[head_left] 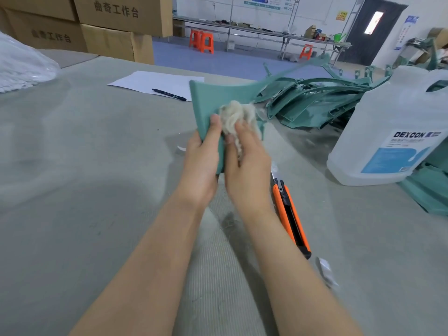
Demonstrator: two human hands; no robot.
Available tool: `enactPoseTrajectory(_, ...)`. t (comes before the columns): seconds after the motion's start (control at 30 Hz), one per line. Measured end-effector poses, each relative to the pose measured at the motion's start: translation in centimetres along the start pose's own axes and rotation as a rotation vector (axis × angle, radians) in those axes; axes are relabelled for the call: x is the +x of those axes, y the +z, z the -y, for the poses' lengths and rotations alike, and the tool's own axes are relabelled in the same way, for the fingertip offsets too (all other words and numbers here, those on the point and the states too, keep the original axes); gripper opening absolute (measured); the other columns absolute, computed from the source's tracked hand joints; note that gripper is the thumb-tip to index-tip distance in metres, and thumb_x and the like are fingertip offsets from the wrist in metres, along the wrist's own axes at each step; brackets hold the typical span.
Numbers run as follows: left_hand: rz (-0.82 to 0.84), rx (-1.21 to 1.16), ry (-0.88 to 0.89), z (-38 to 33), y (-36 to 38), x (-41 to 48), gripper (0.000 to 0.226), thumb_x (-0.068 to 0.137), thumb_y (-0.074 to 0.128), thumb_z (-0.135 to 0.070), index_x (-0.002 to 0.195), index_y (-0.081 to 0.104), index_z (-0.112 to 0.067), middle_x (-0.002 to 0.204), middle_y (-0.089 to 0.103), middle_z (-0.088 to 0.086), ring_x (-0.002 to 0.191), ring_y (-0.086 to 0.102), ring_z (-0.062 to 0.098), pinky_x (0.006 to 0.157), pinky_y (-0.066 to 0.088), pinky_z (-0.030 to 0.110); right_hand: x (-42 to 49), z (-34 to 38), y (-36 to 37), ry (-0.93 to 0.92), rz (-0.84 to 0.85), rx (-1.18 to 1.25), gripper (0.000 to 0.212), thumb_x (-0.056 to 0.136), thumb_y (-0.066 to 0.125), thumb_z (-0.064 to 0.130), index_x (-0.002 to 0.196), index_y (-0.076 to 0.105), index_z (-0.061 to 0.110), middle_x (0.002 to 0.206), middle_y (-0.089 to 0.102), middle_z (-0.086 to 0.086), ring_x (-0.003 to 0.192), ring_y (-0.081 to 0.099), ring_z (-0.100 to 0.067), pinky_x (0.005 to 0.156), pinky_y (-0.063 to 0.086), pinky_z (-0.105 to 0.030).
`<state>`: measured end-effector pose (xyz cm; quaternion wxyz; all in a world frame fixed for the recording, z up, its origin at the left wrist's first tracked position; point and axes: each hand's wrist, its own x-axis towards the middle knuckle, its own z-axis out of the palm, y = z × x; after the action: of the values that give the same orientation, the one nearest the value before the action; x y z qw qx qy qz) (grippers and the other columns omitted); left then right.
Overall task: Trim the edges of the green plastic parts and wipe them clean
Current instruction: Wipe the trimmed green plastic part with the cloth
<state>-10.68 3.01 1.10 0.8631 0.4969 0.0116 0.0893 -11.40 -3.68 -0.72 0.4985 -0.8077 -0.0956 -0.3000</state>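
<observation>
The left hand [201, 163] grips the green part [206, 98] by its lower edge, held above the worktop [97, 166], while the right hand [247, 163] pinches a pale wad of rag [236, 115] against its face. I would brace the part firmly and rub in short strokes out to the edges. The hands hide its lower end, and its right edge is blurred

Dark pen [169, 94] on white paper [148, 81], stacked cardboard boxes [106, 25] behind, orange stools [202, 41] beyond.
</observation>
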Motion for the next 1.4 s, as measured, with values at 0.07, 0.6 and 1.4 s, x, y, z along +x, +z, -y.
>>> enactPoseTrajectory(0.07,-0.020,-0.108,-0.027,-0.6,-0.8,0.5,0.038,0.100,0.042,-0.043,0.110,0.064,-0.014,0.100,0.072,0.002,0.087,0.070,0.012,0.071,0.055,0.023,-1.2,1.2,1.1,-0.041,0.036,0.008,0.035,0.096,0.056,0.010,0.130,0.060,0.004,0.139,0.056,-0.012,0.136,0.045,-0.022,0.109,0.026,-0.015)
enactPoseTrajectory(0.6,0.050,-0.294,-0.097,-1.5,-1.8,1.1,0.057,0.102,0.026,-0.049,0.135,0.052,-0.010,0.125,0.065,0.009,0.114,0.063,0.021,0.096,0.051,0.033,0.1,-0.6,0.5,-0.021,-0.023,-0.129,0.032,0.098,0.053,0.010,0.128,0.061,0.001,0.136,0.058,-0.010,0.130,0.049,-0.021,0.105,0.023,-0.009)
enactPoseTrajectory(1.4,0.147,0.153,-0.097,-0.5,-1.3,-0.1,0.014,0.092,0.058,-0.007,0.098,0.066,-0.017,0.092,0.074,-0.002,0.083,0.070,0.013,0.071,0.058,0.026,2.7,-2.8,-2.8,0.315,-0.183,0.092,0.022,0.101,0.047,0.024,0.111,0.056,0.007,0.103,0.065,-0.002,0.097,0.061,-0.021,0.090,0.048,-0.040)
